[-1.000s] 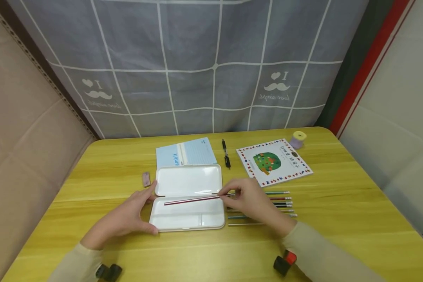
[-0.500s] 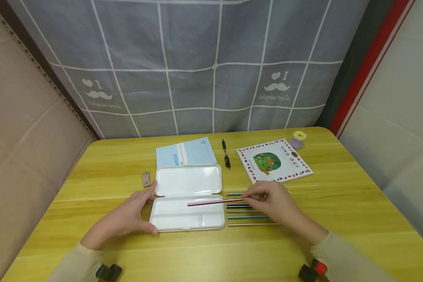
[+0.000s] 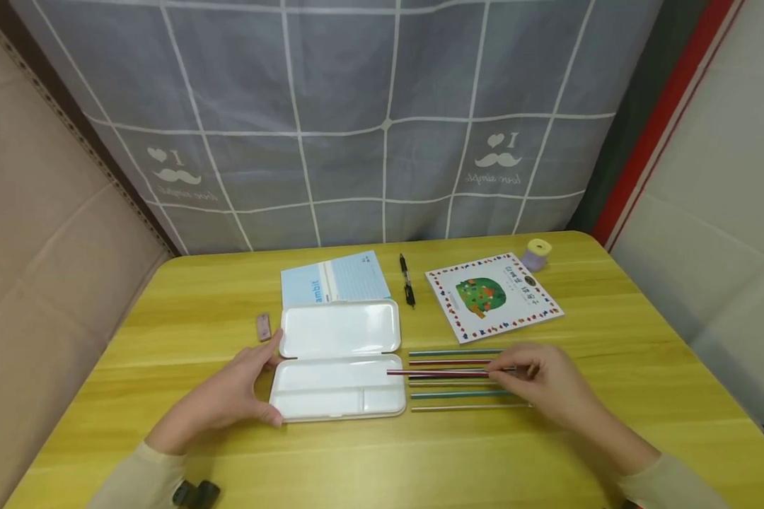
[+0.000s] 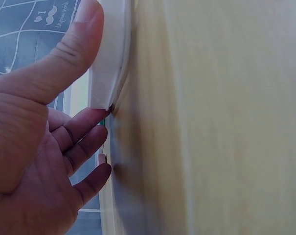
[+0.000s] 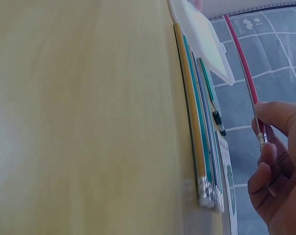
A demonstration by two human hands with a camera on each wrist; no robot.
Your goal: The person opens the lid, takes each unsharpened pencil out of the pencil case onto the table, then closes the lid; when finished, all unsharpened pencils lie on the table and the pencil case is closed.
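A white pencil case (image 3: 318, 375) lies with its lid folded back, and no pencils lie inside it. My left hand (image 3: 242, 389) holds its left end, thumb at the front corner and fingers toward the hinge; in the left wrist view the thumb lies along the case's side. My right hand (image 3: 547, 378) pinches a red pencil (image 3: 439, 372) near its ferrule end, its other tip just over the case's right edge. A grey strip runs beside the red in the right wrist view; whether it is a second pencil I cannot tell. Beneath lie several pencils (image 3: 452, 395) in a row.
Behind the case lie a light blue notebook (image 3: 350, 277) and a black pen (image 3: 407, 279). A picture book (image 3: 493, 297) and a yellow-and-purple round object (image 3: 537, 255) are at the back right. A pink eraser (image 3: 263, 326) lies left of the lid.
My right hand has moved to the right, drawing the red pencil from over the case to above the row of pencils. My left hand has stayed at the case's left end.
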